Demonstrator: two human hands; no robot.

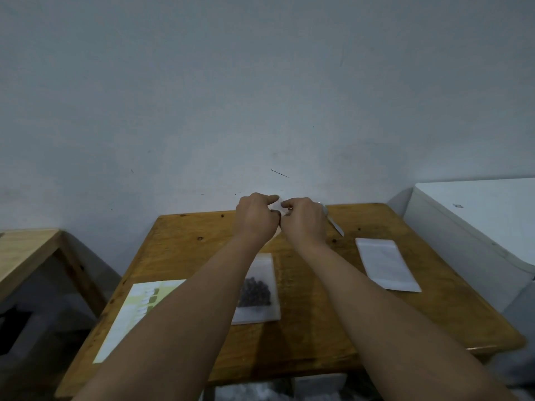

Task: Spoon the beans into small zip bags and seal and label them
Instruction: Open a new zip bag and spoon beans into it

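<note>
My left hand [254, 217] and my right hand [304, 219] meet at the far edge of the wooden table [318, 328], both pinching a small clear zip bag [278, 208] held up between their fingertips. Its contents are hidden by my fingers. My right hand also holds a white plastic spoon [335, 224], whose end sticks out to the right. A zip bag with dark beans [257, 290] lies flat in the middle of the table, partly under my left forearm. A stack of empty zip bags [386, 264] lies to the right. A label sheet [136, 311] lies at the left.
The table stands against a pale wall [260, 96]. A second wooden table [23, 250] stands at the left, apart from mine. A white appliance or cabinet [477, 215] rises close to the table's right side.
</note>
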